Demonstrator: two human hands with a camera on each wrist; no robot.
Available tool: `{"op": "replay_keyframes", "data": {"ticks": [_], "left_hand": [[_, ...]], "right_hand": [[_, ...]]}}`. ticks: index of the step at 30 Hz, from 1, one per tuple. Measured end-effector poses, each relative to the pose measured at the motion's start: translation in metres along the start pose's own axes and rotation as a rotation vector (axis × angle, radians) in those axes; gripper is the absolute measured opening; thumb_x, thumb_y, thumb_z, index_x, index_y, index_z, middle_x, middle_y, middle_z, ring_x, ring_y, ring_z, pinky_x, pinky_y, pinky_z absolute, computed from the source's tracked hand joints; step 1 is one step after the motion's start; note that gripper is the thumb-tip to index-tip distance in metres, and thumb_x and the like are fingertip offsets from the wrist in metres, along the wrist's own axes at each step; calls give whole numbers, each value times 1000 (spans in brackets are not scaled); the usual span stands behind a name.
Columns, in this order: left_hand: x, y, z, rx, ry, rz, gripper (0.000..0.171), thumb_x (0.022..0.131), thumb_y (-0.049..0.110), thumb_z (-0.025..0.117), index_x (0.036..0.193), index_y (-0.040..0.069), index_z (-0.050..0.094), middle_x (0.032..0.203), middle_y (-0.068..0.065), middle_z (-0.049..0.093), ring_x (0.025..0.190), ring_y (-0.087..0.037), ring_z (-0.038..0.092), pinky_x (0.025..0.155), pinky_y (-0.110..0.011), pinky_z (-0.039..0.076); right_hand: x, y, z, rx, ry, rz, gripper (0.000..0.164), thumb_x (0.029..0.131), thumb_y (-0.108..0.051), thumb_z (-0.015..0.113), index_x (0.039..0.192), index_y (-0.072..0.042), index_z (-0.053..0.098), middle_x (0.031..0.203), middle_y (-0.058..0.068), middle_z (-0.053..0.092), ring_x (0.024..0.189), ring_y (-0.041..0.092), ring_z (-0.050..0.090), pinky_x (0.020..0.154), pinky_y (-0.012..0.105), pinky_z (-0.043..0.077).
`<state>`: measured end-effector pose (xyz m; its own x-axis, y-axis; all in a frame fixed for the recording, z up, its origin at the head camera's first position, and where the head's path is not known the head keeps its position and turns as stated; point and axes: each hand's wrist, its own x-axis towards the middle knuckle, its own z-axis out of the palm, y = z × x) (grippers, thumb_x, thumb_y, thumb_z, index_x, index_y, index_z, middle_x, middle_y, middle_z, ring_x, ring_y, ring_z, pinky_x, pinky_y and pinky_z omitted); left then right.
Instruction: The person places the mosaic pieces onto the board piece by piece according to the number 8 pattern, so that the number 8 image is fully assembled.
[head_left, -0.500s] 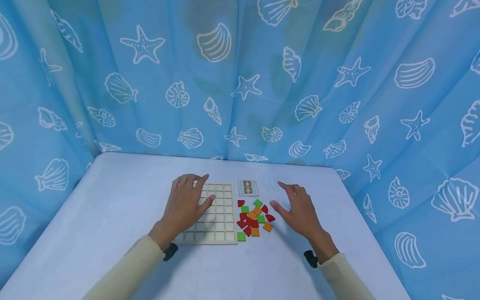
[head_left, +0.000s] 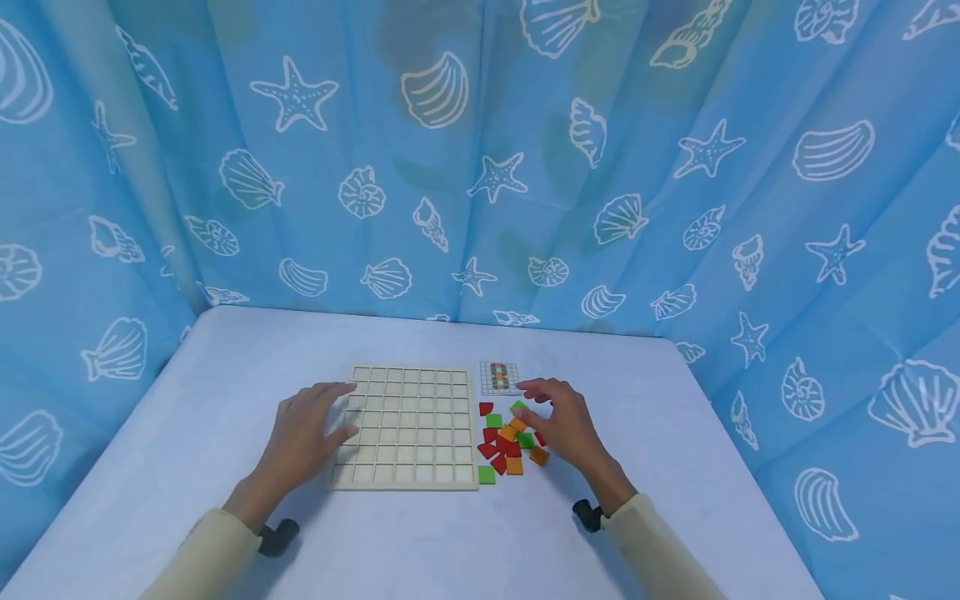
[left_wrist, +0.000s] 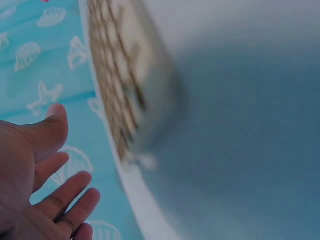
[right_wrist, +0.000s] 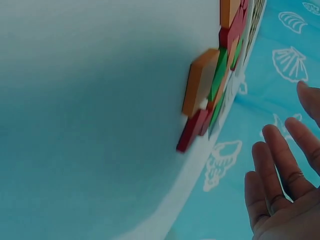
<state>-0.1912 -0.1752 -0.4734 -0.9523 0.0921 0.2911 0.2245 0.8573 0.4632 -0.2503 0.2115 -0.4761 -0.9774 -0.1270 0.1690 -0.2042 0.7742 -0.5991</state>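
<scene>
Tiles [head_left: 513, 466] clustered right of grid board [head_left: 405, 425], just left of your nearer right hand [head_left: 566, 425], fingers [right_wrist: 282, 157] wide, empty; left hand [head_left: 300, 425] likewise, at board's left edge.

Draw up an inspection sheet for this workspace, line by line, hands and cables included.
Surface: white table.
Job's things: gridded board; loose red, green and orange pieces to its right; printed card beyond them.
Clutter: nothing seen.
Hands: left hand by the board's left edge, right hand over the pieces; both holding nothing.
Cables: nothing seen.
Surroundings: blue curtain with white shell and starfish prints; small black object at each wrist.
</scene>
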Motion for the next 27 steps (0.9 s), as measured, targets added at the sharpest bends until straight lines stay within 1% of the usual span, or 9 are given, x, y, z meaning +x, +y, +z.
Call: {"op": "replay_keyframes", "data": {"ticks": [3,6,9,12,16,21,24,27], "left_hand": [[-7,-13,1,10,-35,-17,66,88,13,87,147,6,59,149,-22,61,140,-45,54,111,-68,41],[-14,-22,3,9,-80,-29,68,87,13,88,147,5,59,151,-23,60,142,-47,53,110,-69,41],[-19,-29,4,-13,-124,-39,71,86,15,88,149,6,57,156,-23,56,146,-48,49,113,-72,38],[-22,-34,5,-34,-155,-23,73,86,16,88,151,6,55,159,-23,52,149,-49,46,116,-75,35],[-23,-37,4,-38,-203,-7,75,88,19,87,154,8,53,163,-23,48,151,-51,42,118,-76,33],[-21,-38,3,-46,-275,-41,81,88,23,86,159,10,49,166,-21,43,154,-53,35,118,-77,32],[-21,-36,4,-40,-296,-60,81,89,23,86,159,10,48,167,-21,42,155,-54,33,120,-76,31],[-21,-34,6,-31,-302,-70,82,89,23,86,160,11,47,167,-21,42,155,-53,33,120,-75,32]], "right_hand": [[5,-1,7,3,-14,14,48,90,-26,87,135,-27,70,125,1,71,114,21,63,93,42,63],[10,-2,13,12,-30,30,45,90,-25,88,133,-28,73,123,0,72,112,20,63,88,37,64],[15,-3,19,26,-52,37,40,91,-23,87,129,-28,75,122,0,73,112,20,63,86,35,63],[21,-6,24,33,-76,39,35,91,-21,87,124,-28,78,121,0,73,111,20,62,87,36,63],[29,-11,31,33,-120,51,31,90,-22,87,119,-29,80,121,-1,72,110,19,61,87,35,63],[36,-16,36,13,-163,79,29,90,-23,87,118,-27,79,118,0,70,106,19,61,85,33,61],[39,-18,39,-5,-170,119,28,90,-23,88,116,-26,79,115,0,70,105,19,61,84,33,61],[42,-20,40,-20,-183,161,26,88,-23,90,111,-26,79,113,0,69,105,19,60,81,32,61]]}}
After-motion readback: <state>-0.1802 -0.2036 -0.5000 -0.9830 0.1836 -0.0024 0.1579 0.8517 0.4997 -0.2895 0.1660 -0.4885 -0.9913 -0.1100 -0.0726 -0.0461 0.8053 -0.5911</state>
